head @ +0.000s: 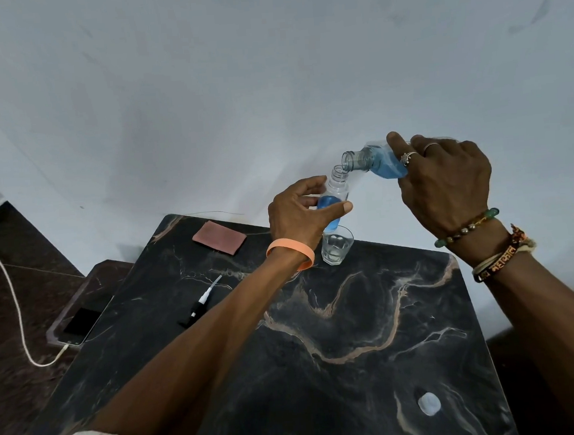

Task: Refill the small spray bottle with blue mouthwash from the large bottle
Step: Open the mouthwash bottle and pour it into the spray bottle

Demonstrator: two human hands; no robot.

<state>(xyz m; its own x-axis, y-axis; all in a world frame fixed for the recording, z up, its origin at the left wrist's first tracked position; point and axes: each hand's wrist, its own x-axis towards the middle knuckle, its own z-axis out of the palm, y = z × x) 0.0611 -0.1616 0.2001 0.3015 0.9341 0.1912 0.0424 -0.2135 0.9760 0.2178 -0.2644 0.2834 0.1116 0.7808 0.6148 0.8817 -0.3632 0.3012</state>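
Our left hand (299,216) grips the small spray bottle (335,193). It is clear, open on top and partly full of blue. It stands almost straight up, neck leaning toward our right hand (448,184). That hand grips the large bottle (377,165), tipped nearly flat, its mouth pointing down at the small bottle's neck.

This looks like a room in a home: a dark marble-topped bench (356,332) with tan veins stands against a plain, scuffed pale wall (234,84), beside a dark polished stone floor (13,245). Well to the left of the left hand (299,213) and lower, a phone (81,324) lies on a stone ledge (105,276) with a white cable (9,290) running to it. Just below that hand a drinking glass (337,249) stands on the bench, with a pink cloth (219,237) to the hand's left.
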